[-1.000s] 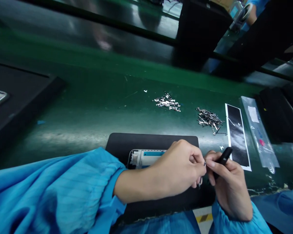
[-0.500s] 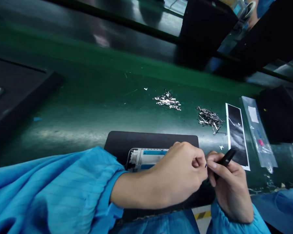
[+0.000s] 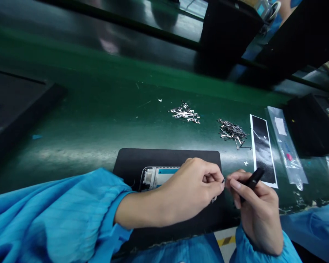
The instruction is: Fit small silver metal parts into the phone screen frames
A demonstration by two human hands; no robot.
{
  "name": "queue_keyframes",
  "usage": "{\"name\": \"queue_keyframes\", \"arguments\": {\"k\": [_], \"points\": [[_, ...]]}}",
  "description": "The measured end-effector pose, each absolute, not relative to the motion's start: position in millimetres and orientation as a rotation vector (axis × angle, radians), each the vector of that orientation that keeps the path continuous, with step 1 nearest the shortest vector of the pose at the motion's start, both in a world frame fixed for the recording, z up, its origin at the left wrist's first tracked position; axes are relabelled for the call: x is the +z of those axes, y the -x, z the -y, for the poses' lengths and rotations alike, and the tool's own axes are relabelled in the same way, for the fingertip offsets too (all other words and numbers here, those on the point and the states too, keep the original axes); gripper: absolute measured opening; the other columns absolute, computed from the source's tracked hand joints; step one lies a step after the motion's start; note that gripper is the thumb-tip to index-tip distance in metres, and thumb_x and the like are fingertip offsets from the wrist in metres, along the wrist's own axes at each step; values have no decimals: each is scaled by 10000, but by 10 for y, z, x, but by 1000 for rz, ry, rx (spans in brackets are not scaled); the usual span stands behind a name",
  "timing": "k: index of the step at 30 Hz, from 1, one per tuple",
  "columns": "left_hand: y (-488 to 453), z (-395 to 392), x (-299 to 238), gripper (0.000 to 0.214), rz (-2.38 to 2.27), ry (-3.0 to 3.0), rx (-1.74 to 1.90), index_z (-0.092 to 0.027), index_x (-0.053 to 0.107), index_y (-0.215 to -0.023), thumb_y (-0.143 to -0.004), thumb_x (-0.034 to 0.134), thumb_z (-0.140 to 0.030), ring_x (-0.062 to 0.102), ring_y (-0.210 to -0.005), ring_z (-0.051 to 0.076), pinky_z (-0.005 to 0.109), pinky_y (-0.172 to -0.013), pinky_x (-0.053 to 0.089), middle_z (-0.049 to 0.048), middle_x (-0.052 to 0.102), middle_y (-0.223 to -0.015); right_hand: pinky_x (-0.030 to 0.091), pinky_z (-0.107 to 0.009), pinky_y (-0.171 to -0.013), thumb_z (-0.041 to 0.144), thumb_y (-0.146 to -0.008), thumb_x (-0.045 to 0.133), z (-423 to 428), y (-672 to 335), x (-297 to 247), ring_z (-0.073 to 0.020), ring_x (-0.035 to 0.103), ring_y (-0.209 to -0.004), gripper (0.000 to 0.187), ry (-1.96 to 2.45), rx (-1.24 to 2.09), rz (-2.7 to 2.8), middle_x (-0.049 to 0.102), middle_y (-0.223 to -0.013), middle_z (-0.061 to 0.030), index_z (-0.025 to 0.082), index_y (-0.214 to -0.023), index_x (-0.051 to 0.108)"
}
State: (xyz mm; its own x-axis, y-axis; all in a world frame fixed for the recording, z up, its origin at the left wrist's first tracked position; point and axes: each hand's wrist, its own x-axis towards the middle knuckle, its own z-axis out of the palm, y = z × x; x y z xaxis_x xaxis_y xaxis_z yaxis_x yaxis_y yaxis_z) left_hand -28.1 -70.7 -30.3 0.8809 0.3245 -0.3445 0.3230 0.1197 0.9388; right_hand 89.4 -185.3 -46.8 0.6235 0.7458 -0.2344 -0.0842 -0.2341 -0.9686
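Note:
My left hand (image 3: 193,186) is closed in a pinch over the black mat (image 3: 168,155). A tiny dark piece (image 3: 223,180) shows at its fingertips, too small to name. Beneath that wrist lies a phone frame (image 3: 164,176) with blue strips, its right part covered by the hand. Just right of the left fingertips, my right hand (image 3: 254,204) is wrapped round a black pen-like tool (image 3: 255,178). The tool's upper end sticks out past the fingers, and its lower end is hidden. A small gap separates the two hands.
Two piles of small metal parts, a shinier pile (image 3: 185,113) and a darker pile (image 3: 232,132), lie beyond the mat. To their right are a white-edged black sheet (image 3: 264,153) and a clear plastic bag (image 3: 286,146). A black tray (image 3: 16,102) stands at left.
My left hand has drawn slightly left, and its fingertips have parted from the right hand's. The right hand keeps its hold on the black tool. The whole view has shifted a little.

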Motion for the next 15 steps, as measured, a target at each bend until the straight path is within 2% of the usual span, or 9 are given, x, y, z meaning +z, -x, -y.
{"name": "queue_keyframes", "arguments": {"k": [5, 10, 15], "points": [[327, 704, -301, 179, -505, -1540, -11, -140, 504, -612, -773, 441, -184, 405, -562, 68, 192, -535, 309, -41, 458, -555, 223, -188, -362, 257, -682, 631, 1858, -894, -436, -27, 365, -413, 85, 1604, 941, 606, 541, -656, -12, 176, -654, 631], [367, 673, -291, 185, -452, -1593, -36, -148, 506, -632, -796, 434, -195, 366, -532, 58, 180, -494, 287, -52, 430, -540, 228, -177, -356, 243, -679, 633, 1834, -902, -434, -29, 373, -427, 61, 1599, 980, 665, 531, -661, -7, 186, -698, 645], [432, 688, -338, 173, -402, -1963, 125, -142, 523, -651, -802, 437, -138, 381, -526, 65, 201, -495, 289, -47, 452, -561, 223, -180, -364, 247, -660, 644, 1811, -879, -419, -54, 391, -482, 88, 1600, 1015, 708, 498, -606, -3, 172, -623, 617]]}}
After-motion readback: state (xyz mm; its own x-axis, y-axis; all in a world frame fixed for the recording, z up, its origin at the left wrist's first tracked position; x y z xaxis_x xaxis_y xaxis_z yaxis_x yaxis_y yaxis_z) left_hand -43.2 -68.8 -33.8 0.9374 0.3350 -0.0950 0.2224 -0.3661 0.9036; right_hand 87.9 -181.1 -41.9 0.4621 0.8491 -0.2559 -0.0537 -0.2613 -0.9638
